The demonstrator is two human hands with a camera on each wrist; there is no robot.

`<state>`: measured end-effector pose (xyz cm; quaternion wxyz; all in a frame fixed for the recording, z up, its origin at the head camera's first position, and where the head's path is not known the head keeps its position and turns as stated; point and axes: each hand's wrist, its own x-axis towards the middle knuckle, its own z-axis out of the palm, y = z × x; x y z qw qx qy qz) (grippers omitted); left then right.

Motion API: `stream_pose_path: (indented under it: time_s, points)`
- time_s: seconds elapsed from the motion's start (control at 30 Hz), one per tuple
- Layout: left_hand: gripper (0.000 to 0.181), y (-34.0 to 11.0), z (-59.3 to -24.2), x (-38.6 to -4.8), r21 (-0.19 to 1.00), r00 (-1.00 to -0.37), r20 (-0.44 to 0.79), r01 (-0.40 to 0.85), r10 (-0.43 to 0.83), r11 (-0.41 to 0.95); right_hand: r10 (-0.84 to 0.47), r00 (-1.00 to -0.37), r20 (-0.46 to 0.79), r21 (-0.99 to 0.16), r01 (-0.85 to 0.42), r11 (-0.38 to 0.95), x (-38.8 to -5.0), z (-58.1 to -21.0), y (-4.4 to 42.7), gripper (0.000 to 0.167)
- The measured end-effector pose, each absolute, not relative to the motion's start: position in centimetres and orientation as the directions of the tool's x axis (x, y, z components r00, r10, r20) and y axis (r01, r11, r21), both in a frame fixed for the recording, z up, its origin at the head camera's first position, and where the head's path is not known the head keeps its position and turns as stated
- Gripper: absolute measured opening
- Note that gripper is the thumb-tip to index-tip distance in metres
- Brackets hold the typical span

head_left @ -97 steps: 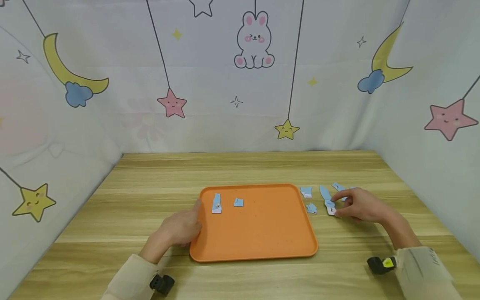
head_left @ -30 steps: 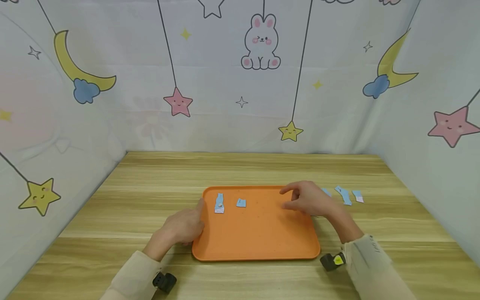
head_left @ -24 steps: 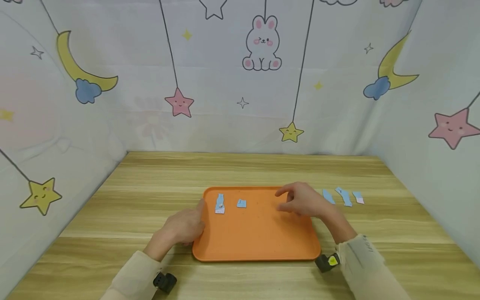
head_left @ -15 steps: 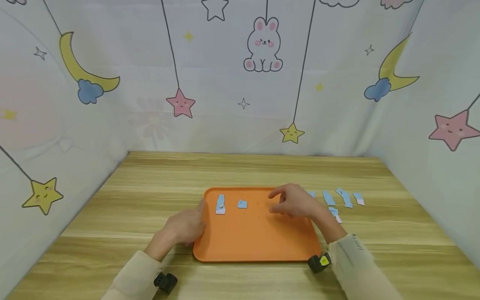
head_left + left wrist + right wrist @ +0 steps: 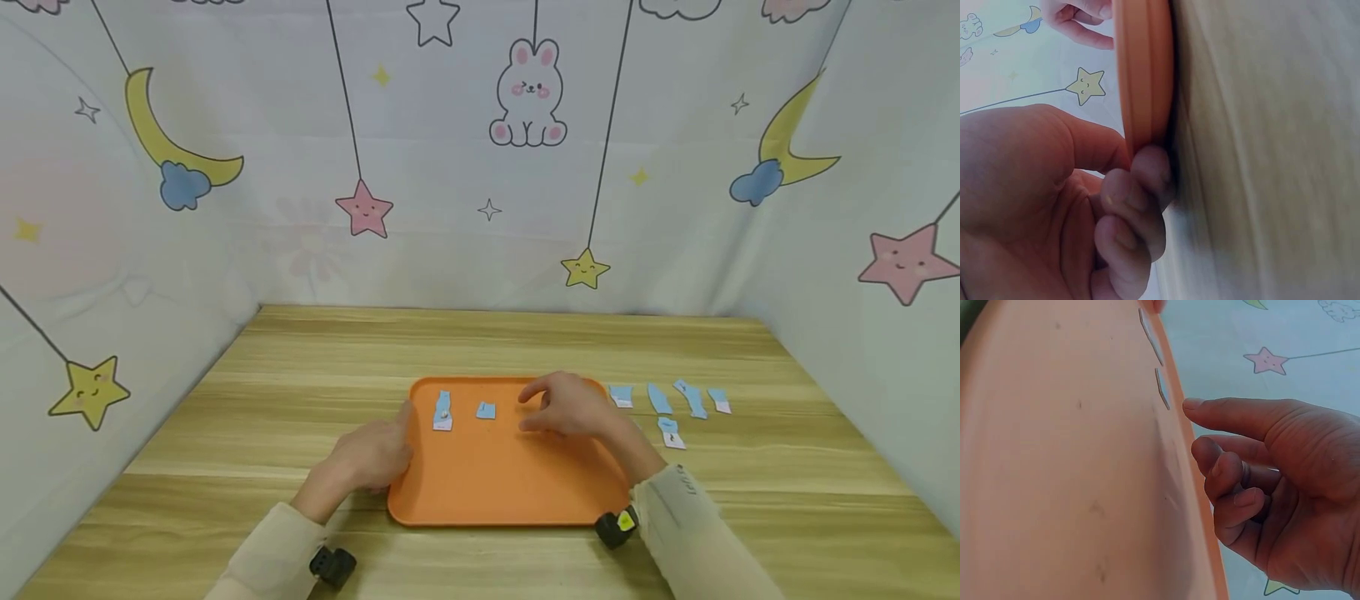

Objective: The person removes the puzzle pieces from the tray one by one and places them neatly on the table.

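Note:
My left hand [image 5: 375, 454] grips the left rim of the orange tray [image 5: 502, 483], thumb and curled fingers on its edge in the left wrist view. Over the tray's right part hovers my right hand [image 5: 570, 406]. Its thumb and index finger stand apart with nothing between them, and the other fingers bend loosely in the right wrist view. Two flat pieces lie near the tray's far left: a long blue-and-white piece [image 5: 442, 414] and a small blue piece [image 5: 487, 411]. The right fingertips are nearest the small one, not touching it.
Right of the tray, several flat pieces lie on the wooden table [image 5: 480, 342], among them a blue-and-white piece [image 5: 671, 432], a long blue piece [image 5: 692, 399] and a leaf-shaped blue piece [image 5: 659, 398]. A printed curtain [image 5: 450, 258] stands behind the table.
My right hand has left the pieces on the table and moved left over the tray, uncovering those at the right. My left hand stays at the tray's rim.

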<state>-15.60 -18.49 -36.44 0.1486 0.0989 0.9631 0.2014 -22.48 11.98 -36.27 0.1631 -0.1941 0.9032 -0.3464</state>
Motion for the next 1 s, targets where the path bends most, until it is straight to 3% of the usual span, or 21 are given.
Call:
stream_pose_path:
  time_s: [0.43, 1.0]
  points:
    - [0.072, -18.5, -36.6, -15.6, 0.41, -0.939, -0.248, 0.123, 0.24, 0.904, -0.458, -0.873, -0.165, -0.687, -0.231, 0.689, -22.8, -36.9, 10.0, 0.041]
    - [0.072, -18.5, -36.6, -15.7, 0.418, -0.935, -0.255, 0.122, 0.245, 0.9, -0.434, -0.882, -0.186, -0.588, -0.254, 0.768, -23.8, -35.9, 7.5, 0.038]
